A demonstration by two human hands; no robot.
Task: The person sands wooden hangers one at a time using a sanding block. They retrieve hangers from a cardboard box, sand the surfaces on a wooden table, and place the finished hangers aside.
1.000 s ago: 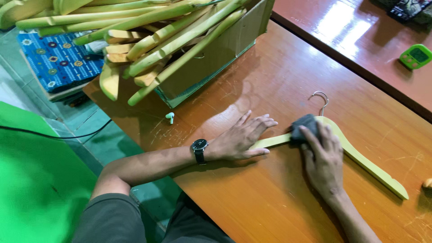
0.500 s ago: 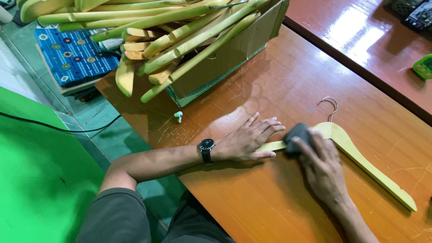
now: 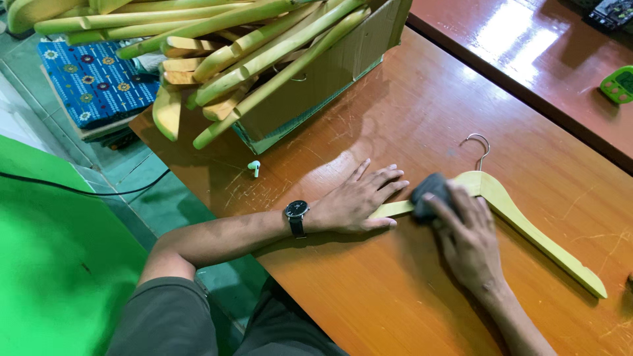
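Left hand (image 3: 356, 201) lying flat, fingers spread, pinning one arm of the pale yellow-green wooden coat hanger (image 3: 521, 224) against the orange-brown wooden bench (image 3: 409, 112). Right hand (image 3: 468, 240) clenching a small dark grey rubbing pad (image 3: 432, 194), pressing it on the hanger near the metal hook (image 3: 478, 146). Hanger lying flat, mid-bench. Best done, judging by this, keeping the flat palm firm so the wood is not sliding, and running the pad along the arm's length with even pressure. Further out: cardboard box (image 3: 323, 79) of similar hangers, small white earbud (image 3: 253, 167), green gadget (image 3: 618, 84).
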